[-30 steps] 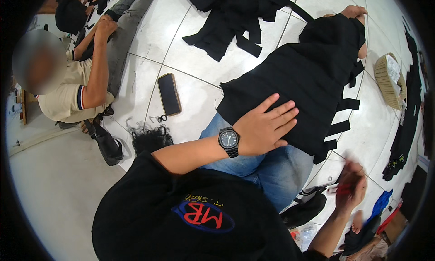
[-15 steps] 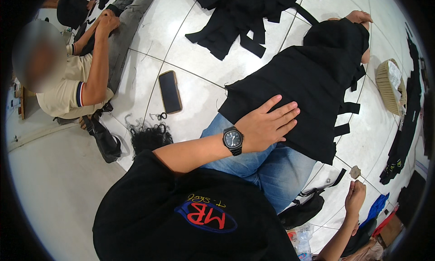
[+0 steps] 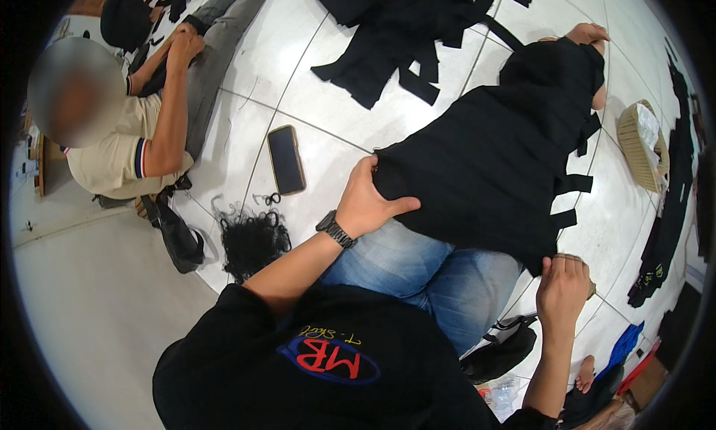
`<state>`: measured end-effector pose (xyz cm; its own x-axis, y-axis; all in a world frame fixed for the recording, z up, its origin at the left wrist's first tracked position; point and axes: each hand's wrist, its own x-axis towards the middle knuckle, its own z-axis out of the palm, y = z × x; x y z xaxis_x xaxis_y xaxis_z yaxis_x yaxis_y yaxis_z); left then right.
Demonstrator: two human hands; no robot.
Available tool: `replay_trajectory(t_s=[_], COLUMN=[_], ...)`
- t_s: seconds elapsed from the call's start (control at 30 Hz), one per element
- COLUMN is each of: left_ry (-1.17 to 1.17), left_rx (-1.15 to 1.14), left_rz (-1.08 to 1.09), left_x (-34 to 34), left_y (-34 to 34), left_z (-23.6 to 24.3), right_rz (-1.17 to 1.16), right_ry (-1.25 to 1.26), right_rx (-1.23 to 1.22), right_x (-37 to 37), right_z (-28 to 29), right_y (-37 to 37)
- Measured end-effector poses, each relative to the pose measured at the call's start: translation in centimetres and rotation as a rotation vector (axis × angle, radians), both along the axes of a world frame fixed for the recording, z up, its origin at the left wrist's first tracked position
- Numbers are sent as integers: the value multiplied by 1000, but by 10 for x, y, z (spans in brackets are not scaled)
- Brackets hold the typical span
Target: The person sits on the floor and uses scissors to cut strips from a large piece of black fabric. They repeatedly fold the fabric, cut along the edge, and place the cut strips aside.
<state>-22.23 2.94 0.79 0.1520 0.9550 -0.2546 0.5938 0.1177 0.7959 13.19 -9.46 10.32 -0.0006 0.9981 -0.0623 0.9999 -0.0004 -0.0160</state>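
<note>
A wide piece of black cloth [image 3: 477, 169] lies over my outstretched legs in blue jeans, with short black strips sticking out past its right side. My left hand [image 3: 367, 202] grips the cloth's near left corner, thumb on top and the other fingers partly hidden at the edge. At the near right corner, my right hand [image 3: 563, 284] pinches the cloth between thumb and curled fingers. A small beige piece [image 3: 593, 289] shows on the floor just behind that hand, mostly covered by it.
Left of me lie a phone [image 3: 286, 160] and a tangle of black threads [image 3: 255, 242]. More cut black cloth [image 3: 388, 46] is spread ahead. A woven basket [image 3: 638, 146] stands at right, a black bag [image 3: 503, 349] by my right hip. Another person [image 3: 123, 143] sits at left.
My left hand has gone from lying flat on the cloth to gripping its left corner. My right hand has come up from the floor side and taken hold of the right corner.
</note>
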Motion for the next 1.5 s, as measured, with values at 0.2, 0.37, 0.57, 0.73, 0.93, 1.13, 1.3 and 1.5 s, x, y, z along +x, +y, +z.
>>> replay_trajectory(t_s=[0.2,0.37,0.57,0.73,0.93,1.13,1.3,1.5], left_ry=[-367,-427,-401,-171,192,269,289,290], left_rx=[40,203,95,327,673,578,597,591], left_rz=[207,190,130,173,-593,-753,-742,-731], left_x=[8,6,4,5,41,58,61,63], left_y=[-7,4,32,42,7,13,6,5], left_z=[0,4,40,50,52,41,39,43], right_rz=[-50,-49,47,166,94,-13,-65,-110], right_ry=[165,401,525,719,576,368,328,354], right_rx=[-198,-283,-308,-428,-336,-214,-283,-176], right_x=[9,-6,-14,-24,-19,16,45,70], right_z=[-1,-7,6,25,11,-15,-12,-6], right_y=[-20,-27,-21,-26,-31,-46,-61,-79])
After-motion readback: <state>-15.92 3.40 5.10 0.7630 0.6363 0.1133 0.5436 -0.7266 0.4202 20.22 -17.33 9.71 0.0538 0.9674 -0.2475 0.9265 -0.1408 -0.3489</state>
